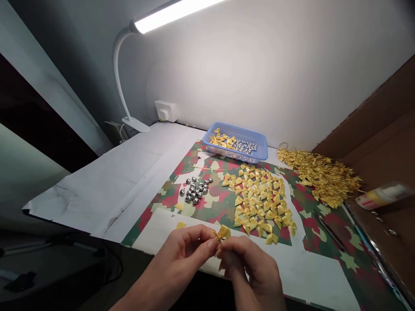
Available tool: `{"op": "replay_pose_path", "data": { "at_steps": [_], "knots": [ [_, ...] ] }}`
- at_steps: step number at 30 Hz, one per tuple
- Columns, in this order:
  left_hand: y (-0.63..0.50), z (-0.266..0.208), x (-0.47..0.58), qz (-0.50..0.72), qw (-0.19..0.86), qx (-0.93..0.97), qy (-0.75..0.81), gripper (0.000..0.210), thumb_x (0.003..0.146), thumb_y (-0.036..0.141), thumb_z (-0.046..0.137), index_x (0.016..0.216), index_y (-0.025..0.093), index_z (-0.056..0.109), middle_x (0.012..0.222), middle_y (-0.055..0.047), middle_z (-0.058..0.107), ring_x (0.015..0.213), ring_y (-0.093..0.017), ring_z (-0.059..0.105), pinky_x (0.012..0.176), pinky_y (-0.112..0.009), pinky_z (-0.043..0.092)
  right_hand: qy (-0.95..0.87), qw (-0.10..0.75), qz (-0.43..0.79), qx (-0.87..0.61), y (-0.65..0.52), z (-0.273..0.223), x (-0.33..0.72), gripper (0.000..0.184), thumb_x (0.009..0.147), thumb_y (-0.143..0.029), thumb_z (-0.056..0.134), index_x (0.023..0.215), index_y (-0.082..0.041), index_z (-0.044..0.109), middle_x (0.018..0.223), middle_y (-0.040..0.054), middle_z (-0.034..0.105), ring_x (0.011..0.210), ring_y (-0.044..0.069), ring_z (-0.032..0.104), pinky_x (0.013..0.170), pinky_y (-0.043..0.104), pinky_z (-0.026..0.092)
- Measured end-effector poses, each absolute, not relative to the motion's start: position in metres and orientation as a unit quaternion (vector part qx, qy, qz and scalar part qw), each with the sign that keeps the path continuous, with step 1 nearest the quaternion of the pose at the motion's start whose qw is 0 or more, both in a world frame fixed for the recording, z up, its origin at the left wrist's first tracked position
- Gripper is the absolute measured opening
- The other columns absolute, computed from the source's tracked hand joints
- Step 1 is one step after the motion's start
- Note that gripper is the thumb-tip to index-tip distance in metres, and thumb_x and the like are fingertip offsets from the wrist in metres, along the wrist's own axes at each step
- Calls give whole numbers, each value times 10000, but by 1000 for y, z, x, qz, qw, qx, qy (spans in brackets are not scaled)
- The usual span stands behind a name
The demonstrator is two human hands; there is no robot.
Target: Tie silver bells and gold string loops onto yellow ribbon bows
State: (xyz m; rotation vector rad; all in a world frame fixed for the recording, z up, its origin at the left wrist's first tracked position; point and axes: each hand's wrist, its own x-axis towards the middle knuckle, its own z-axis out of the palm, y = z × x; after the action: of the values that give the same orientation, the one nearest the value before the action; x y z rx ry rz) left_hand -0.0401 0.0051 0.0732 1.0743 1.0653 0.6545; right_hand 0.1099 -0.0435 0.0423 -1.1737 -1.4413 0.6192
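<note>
Between my two hands, just above the table's front edge, is a small gold ribbon bow [223, 232]. My left hand [186, 257] pinches its left side between thumb and forefinger. My right hand [248, 265] grips its lower right part with the fingertips, which partly hide it; its other fingers curl underneath. Beyond my hands, rows of gold bows [259, 201] lie spread on the camouflage-patterned sheet [220, 203]. Left of these rows is a loose group of silver jingle bells [194, 190].
A blue basket [235, 128] with gold bows and silver bells stands by the wall. To the right are a heap of gold bows [324, 175], tweezers [327, 229], a bottle [382, 196] and a cardboard side [385, 125]. A lit lamp [121, 86] arches over the back left.
</note>
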Motion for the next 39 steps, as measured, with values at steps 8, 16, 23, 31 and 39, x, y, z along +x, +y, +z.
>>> {"op": "replay_pose_path", "data": {
  "at_steps": [8, 16, 23, 31, 39],
  "knots": [
    [3, 62, -42, 308, 675, 489, 459, 363, 937, 517, 674, 821, 174, 670, 851, -27, 636, 894, -216, 596, 873, -314, 503, -655, 517, 87, -544, -37, 18, 117, 209, 999, -75, 527, 1047, -234, 654, 849, 25, 604, 740, 143, 593, 703, 248, 488],
    [5, 60, -42, 323, 703, 448, 448, 391, 984, 567, 609, 868, 193, 590, 883, 0, 565, 927, -191, 552, 943, -342, 541, -697, 452, 75, -552, -39, 14, 123, 274, 974, -22, 467, 1000, -223, 650, 817, 28, 534, 722, 155, 529, 661, 253, 441],
    [5, 65, -37, 301, 719, 425, 459, 480, 895, 633, 700, 830, 177, 563, 840, 17, 534, 880, -167, 533, 956, -350, 564, -660, 484, 118, -563, -39, 12, 119, 202, 1018, -99, 496, 927, -216, 634, 804, 10, 500, 705, 137, 520, 659, 240, 428],
    [1, 61, -38, 323, 674, 482, 458, 395, 980, 560, 616, 852, 186, 596, 850, -3, 560, 889, -196, 564, 944, -376, 568, -689, 447, 65, -567, -39, 14, 118, 235, 1000, -68, 482, 890, -209, 635, 761, 12, 458, 698, 152, 501, 635, 254, 397],
    [6, 65, -36, 314, 727, 428, 436, 414, 940, 572, 680, 851, 178, 585, 854, 13, 558, 888, -165, 545, 973, -362, 563, -682, 459, 127, -555, -39, 13, 129, 265, 1019, -94, 466, 899, -225, 662, 796, 16, 489, 709, 133, 516, 633, 222, 417]
  ]
}}
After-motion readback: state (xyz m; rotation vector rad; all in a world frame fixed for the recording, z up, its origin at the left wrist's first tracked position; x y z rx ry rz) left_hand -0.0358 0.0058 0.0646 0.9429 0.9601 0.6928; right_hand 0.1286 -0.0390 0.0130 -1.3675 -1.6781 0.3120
